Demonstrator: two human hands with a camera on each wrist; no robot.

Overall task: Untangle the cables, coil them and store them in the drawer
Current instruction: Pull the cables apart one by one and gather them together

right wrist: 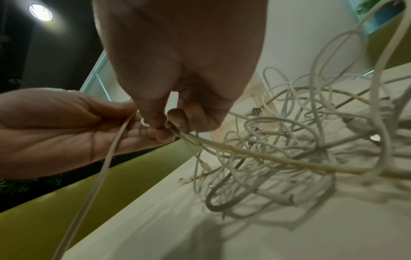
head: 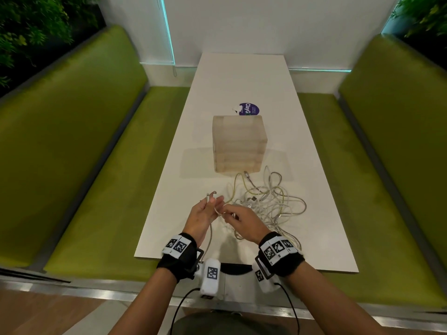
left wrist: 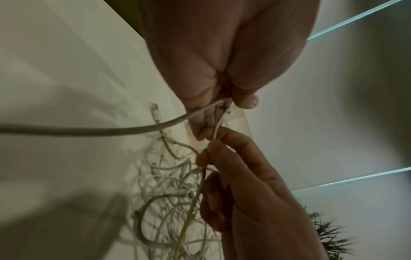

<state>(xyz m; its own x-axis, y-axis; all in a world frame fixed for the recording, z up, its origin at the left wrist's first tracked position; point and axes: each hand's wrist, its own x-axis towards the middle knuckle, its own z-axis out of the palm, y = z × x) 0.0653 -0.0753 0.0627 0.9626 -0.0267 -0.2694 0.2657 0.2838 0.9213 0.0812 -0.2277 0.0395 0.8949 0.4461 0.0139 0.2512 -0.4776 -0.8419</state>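
One white cable [head: 210, 234] is pinched by the left hand [head: 202, 216] and right hand [head: 242, 221]; the tangle [head: 266, 204] remains unsorted on the bench [head: 242, 78], nothing coiled, drawer unit [head: 238, 143] closed.

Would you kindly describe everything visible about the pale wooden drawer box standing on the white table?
The pale wooden drawer box is a light, unpainted-looking cube standing upright near the middle of the long white table. Its near face shows horizontal bands that look like stacked drawer fronts, all apparently closed; no handles can be made out. A purple round sticker lies just behind it. The tangled heap of white and yellowish cables lies right in front of it, strands reaching its base. Neither hand touches it.
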